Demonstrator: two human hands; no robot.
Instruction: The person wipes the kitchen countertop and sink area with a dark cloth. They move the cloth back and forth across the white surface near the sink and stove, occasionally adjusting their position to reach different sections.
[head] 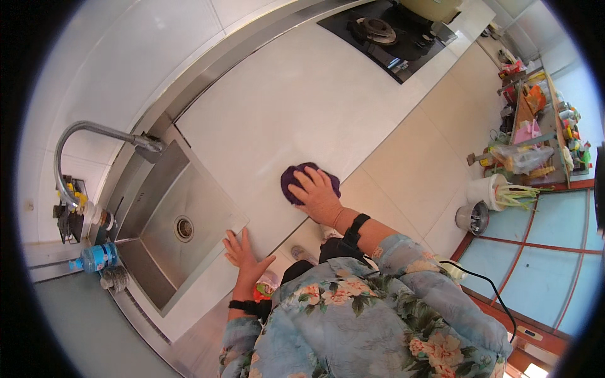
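Note:
My right hand (pixel 317 196) presses down on a folded dark purple cloth (pixel 289 176), which lies on the white countertop (pixel 264 113) near its front edge. The fingers are spread over the cloth's top and hide part of it. Between the sink and that front edge, my left hand (pixel 243 255) is open with its fingers apart and nothing in it. Its fingertips rest at the front corner of the stainless steel sink (pixel 208 208). The sink's basin holds no dishes, and its drain (pixel 184 228) shows.
A curved faucet (pixel 90 125) stands behind the sink. Past it are a blue-labelled bottle (pixel 98 257) and a scrubber (pixel 116 279). A black gas hob (pixel 378 38) carries a pot (pixel 432 8) at the far end. Cluttered shelves (pixel 539 132) and a white bucket (pixel 484 191) stand across the floor.

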